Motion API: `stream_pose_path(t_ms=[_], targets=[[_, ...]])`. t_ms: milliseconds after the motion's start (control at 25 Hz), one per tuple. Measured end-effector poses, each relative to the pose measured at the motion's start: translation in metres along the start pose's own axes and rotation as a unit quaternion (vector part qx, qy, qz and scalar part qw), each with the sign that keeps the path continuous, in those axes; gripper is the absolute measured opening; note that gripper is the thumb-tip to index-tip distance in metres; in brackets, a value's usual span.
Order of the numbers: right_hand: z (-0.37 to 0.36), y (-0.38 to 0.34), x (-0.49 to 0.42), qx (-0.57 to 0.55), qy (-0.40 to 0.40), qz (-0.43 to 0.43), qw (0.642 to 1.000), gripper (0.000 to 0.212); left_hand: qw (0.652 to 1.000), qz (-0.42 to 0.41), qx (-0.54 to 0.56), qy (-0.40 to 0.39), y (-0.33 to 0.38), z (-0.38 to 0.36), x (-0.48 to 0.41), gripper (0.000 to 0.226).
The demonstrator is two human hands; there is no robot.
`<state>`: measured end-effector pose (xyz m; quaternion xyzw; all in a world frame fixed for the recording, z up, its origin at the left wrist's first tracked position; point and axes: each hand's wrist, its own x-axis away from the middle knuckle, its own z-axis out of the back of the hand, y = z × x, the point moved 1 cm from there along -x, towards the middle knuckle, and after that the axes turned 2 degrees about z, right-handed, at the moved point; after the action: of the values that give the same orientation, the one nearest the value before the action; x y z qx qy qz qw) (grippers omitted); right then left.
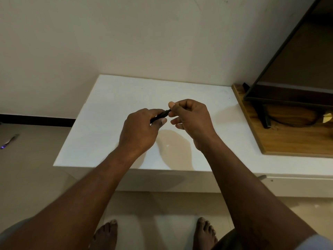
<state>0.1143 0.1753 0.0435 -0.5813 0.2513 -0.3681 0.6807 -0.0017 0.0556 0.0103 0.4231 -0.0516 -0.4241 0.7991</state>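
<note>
A thin black pen-like stick (161, 115) is held in the air above a white table top (108, 105). My left hand (139, 130) grips its lower part, fingers and thumb curled round it. My right hand (191, 120) pinches its upper tip between thumb and forefinger, the other fingers loosely curled. Most of the stick is hidden inside my left hand.
A wooden board (288, 141) lies on the table at the right, bearing a dark flat screen (288, 60) on a black stand (264, 114) with a cable behind. A small metal tool (10, 140) lies on the floor at the left. My bare feet (106, 235) stand below the table's front edge.
</note>
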Motion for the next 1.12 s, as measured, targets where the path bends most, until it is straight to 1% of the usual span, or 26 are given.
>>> stream_pose_path(t_ms=[240,480,640,720,840,880,920,1000,1080,1120], targets=[[0.0,0.003,0.0,0.063,-0.01,-0.027,0.998,0.034,0.999,-0.024,-0.023,0.005,0.0,0.0,0.001,0.025],[0.001,0.0,0.0,0.104,-0.006,0.005,0.995,0.026,0.999,-0.016,-0.029,0.003,-0.002,-0.001,0.0,0.025],[0.0,0.001,-0.003,0.121,0.004,0.021,0.992,0.024,0.999,-0.024,-0.032,-0.005,0.002,-0.001,-0.001,0.025],[0.002,0.002,-0.006,0.112,0.032,0.033,0.993,0.021,0.999,-0.02,-0.037,-0.002,0.003,0.0,-0.001,0.024],[0.025,-0.001,-0.018,0.032,0.123,0.029,0.991,0.023,0.999,0.023,-0.043,-0.001,-0.004,0.004,-0.002,0.021],[0.038,0.0,-0.022,0.054,0.139,0.038,0.988,0.022,0.999,0.038,-0.037,-0.003,-0.007,0.006,-0.003,0.02],[0.05,0.003,-0.025,0.106,0.142,0.048,0.983,0.019,0.998,0.048,-0.031,-0.006,-0.009,0.007,-0.003,0.019],[0.066,0.014,-0.026,0.23,0.109,0.046,0.966,0.017,0.998,0.054,-0.025,-0.016,-0.011,0.007,-0.002,0.02],[0.073,0.03,-0.028,0.353,0.078,0.036,0.932,0.015,0.998,0.051,-0.026,-0.02,-0.01,0.004,-0.002,0.021],[0.074,0.037,-0.029,0.405,0.077,0.036,0.91,0.011,0.998,0.047,-0.026,-0.019,-0.009,0.002,-0.001,0.022]])
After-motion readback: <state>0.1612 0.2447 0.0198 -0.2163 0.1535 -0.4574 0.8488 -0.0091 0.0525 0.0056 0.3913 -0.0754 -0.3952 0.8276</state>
